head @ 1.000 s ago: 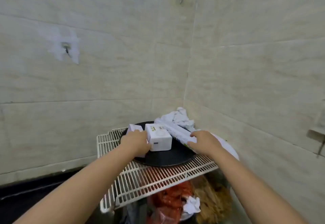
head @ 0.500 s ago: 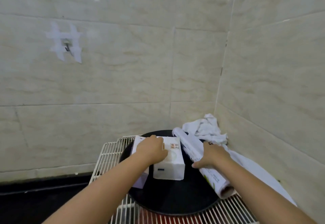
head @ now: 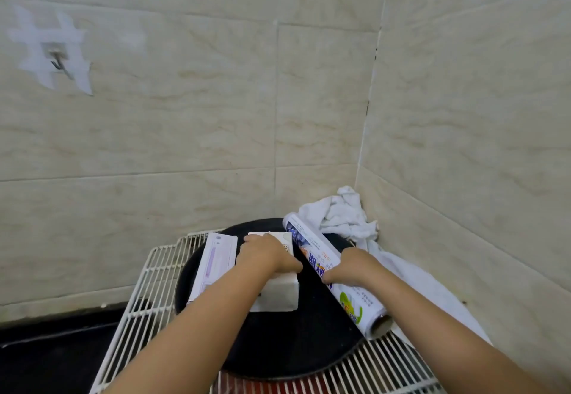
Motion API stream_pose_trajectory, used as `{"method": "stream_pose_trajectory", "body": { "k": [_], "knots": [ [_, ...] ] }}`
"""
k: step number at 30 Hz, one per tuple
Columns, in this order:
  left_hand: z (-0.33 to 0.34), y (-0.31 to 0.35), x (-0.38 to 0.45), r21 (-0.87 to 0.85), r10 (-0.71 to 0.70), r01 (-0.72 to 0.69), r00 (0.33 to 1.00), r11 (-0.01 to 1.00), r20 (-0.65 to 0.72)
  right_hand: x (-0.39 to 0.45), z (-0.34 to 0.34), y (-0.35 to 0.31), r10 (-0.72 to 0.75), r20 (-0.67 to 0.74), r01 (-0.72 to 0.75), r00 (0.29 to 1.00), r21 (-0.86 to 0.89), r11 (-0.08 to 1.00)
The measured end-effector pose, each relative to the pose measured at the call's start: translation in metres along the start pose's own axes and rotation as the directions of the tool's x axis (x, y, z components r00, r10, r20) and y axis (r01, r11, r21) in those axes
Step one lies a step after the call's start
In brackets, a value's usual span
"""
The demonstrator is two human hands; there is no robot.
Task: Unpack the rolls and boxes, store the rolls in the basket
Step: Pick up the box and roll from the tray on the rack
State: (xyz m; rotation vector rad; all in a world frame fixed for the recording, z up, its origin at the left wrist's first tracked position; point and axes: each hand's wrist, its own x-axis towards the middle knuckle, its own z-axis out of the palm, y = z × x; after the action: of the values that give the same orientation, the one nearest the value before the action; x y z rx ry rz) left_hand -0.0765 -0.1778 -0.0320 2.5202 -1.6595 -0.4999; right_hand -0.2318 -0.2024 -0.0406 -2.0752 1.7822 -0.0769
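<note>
A round black tray (head: 278, 347) rests on a white wire rack (head: 148, 294). On the tray stands a white box (head: 282, 296) with my left hand (head: 265, 254) closed over its top. To its left lies a flat white box with a purple stripe (head: 213, 262). A long printed roll in plastic wrap (head: 349, 294) lies diagonally along the tray's right side, and my right hand (head: 352, 267) grips its middle. No basket is in view.
A crumpled white cloth (head: 343, 214) sits in the tiled corner behind the roll and trails down the right side (head: 426, 288). A metal hook (head: 57, 60) is taped to the left wall. A dark counter (head: 46, 350) lies left of the rack.
The view has drawn closer and tilted down toward the tray. My left hand has settled on top of the white box, and my right hand has slid along the roll and closed on it.
</note>
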Motion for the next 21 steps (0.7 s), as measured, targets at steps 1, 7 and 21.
{"method": "stream_pose_trajectory", "body": {
  "k": [1, 7, 21],
  "knots": [
    [0.001, 0.0, -0.001, -0.018, -0.044, 0.044, 0.999, 0.999, 0.02, -0.001, 0.0, 0.001, -0.007, 0.006, 0.007, 1.0, 0.005, 1.0],
    [-0.003, 0.002, -0.01, -0.141, -0.108, 0.113, 0.993, 0.984, 0.045, -0.015, -0.021, 0.003, -0.055, -0.08, 0.053, 0.995, -0.025, 0.998],
    [0.006, 0.011, -0.029, -0.144, -0.097, 0.1, 0.995, 0.985, 0.025, -0.064, -0.041, 0.01, 0.002, -0.226, 0.025, 0.974, 0.115, 0.993]
  ]
}}
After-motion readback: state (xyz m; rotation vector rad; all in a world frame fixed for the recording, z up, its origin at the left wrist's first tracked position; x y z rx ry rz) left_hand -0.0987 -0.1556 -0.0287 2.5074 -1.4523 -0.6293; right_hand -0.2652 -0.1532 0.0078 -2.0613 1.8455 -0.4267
